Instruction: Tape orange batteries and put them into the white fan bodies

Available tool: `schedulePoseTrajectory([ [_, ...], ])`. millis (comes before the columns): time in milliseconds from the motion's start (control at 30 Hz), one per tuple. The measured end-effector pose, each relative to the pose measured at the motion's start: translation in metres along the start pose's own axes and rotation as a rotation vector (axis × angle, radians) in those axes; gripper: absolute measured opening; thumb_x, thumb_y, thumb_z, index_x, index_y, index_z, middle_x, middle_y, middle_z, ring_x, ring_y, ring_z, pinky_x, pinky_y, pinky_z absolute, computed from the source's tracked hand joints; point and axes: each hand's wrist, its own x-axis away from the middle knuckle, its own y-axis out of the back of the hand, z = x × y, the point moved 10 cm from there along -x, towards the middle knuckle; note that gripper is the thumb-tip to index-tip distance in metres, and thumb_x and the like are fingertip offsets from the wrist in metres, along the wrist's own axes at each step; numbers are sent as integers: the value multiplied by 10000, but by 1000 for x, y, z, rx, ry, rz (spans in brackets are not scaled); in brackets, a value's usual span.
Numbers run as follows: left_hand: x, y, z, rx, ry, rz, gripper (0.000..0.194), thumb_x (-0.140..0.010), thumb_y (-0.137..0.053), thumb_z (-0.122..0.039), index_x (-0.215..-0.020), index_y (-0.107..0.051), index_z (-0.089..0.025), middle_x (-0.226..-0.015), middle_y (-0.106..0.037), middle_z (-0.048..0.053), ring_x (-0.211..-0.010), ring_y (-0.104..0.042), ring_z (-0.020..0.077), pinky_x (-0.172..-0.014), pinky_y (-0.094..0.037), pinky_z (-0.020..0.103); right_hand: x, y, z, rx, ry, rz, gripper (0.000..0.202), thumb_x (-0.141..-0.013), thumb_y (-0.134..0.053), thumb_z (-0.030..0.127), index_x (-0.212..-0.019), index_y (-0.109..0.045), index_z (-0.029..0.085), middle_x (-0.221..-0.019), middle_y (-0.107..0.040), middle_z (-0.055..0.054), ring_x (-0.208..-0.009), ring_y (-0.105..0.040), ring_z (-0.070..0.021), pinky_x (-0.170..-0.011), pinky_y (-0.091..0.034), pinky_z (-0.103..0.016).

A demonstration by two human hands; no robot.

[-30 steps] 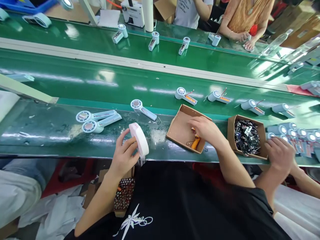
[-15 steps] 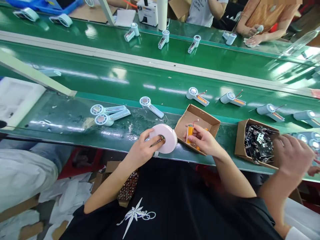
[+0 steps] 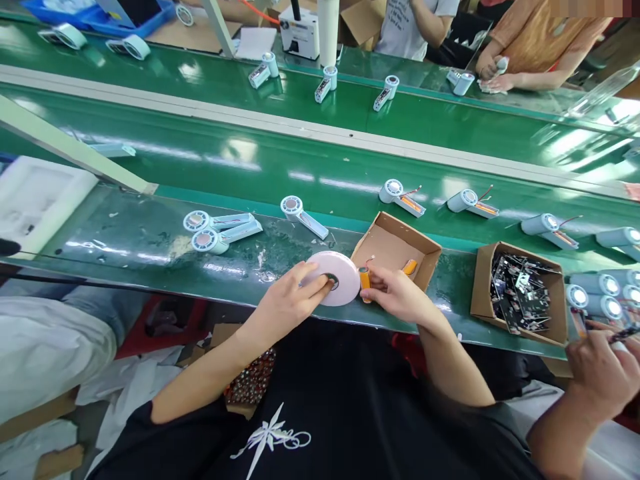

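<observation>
Table, scuffed and dark green, stretches across my view from afar, an open brown box standing near its front edge. Left of the box, near that same edge, I watch the left hand grip a roll of tape and the right hand pinch a battery. The roll looks flat, round and pinkish white, with a dark hole. Just beside its rim, the battery stands nearly upright, bright orange with a greyish top.

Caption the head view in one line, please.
Left hand holds a white roll beside the orange battery in the right hand.
</observation>
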Motion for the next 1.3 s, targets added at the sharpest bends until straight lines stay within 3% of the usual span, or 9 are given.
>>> schedulePoseTrajectory([
  [167, -8, 5, -9, -129, 117, -144, 352, -970, -702, -201, -1319, -712, -244, -1131, -753, 67, -1152, -583, 291, -1230, -432, 622, 4, -3, -26, -695, 137, -682, 553, -876, -803, 571, -1221, -471, 295, -1279, -765, -112, -1135, -761, -264, -1022, -609, -473],
  [267, -1, -6, -28, 54, 145, -163, 340, -943, -752, -370, -1246, -745, -216, -989, -727, 84, -1034, -589, 284, -1245, -382, 683, 5, 1, -24, -754, 119, -718, 612, -814, -859, 593, -1195, -491, 287, -1228, -780, -126, -1157, -758, -295, -1003, -628, -500],
  [400, 33, -25, -38, 291, 69, -6, 318, -924, -726, -267, -1241, -756, -269, -991, -728, 58, -1069, -606, 260, -1283, -373, 639, 51, 99, 10, -548, 362, -937, 449, -862, -834, 517, -1164, -587, 293, -1198, -769, -72, -1132, -758, -261, -910, -662, -424],
  [500, 64, -42, 15, 242, 194, 173, 435, -894, -739, -221, -1328, -721, -236, -1202, -731, 105, -1245, -576, 327, -1228, -428, 654, 98, 159, 24, -422, 556, -1170, 319, -954, -740, 464, -1216, -606, 341, -1319, -722, -24, -1233, -716, -228, -1031, -619, -437],
  [600, 63, -48, 83, 258, 260, 159, 333, -926, -746, -302, -1250, -753, -228, -1249, -730, 103, -1351, -521, 353, -1138, -522, 583, 93, 154, 16, -397, 495, -1075, 446, -930, -785, 379, -1317, -565, 364, -1223, -769, -26, -1155, -755, -241, -1046, -608, -471],
  [767, -12, -56, 161, 65, 214, 12, 248, -1014, -625, -281, -1195, -785, -221, -1362, -694, 105, -1428, -460, 353, -1236, -359, 669, 68, 108, 1, -485, 408, -893, 491, -894, -840, 356, -1303, -569, 344, -1177, -810, -42, -1018, -804, -246, -924, -667, -445],
  [933, -76, -101, 188, -6, 74, 311, 280, -998, -540, -176, -1082, -804, -217, -1346, -699, 110, -1420, -433, 361, -1124, -498, 578, 84, 114, -11, -435, 303, -853, 664, -827, -904, 426, -1379, -556, 306, -1107, -830, -82, -972, -818, -299, -904, -680, -496],
  [1033, -110, -108, 198, 5, 71, 297, 339, -991, -483, -134, -1125, -784, -210, -1329, -703, 122, -1408, -427, 340, -1009, -566, 475, 81, 125, -15, -420, 253, -821, 712, -792, -928, 434, -1355, -512, 303, -1071, -837, -93, -902, -825, -307, -843, -692, -485],
  [1300, -190, -153, 207, 149, 86, 345, 212, -857, -584, -109, -867, -782, -183, -1227, -732, 120, -1274, -501, 292, -1093, -469, 408, -5, 145, 32, -362, 393, -668, 508, -810, -892, 412, -1196, -602, 256, -1098, -836, -74, -909, -823, -252, -842, -688, -427],
])
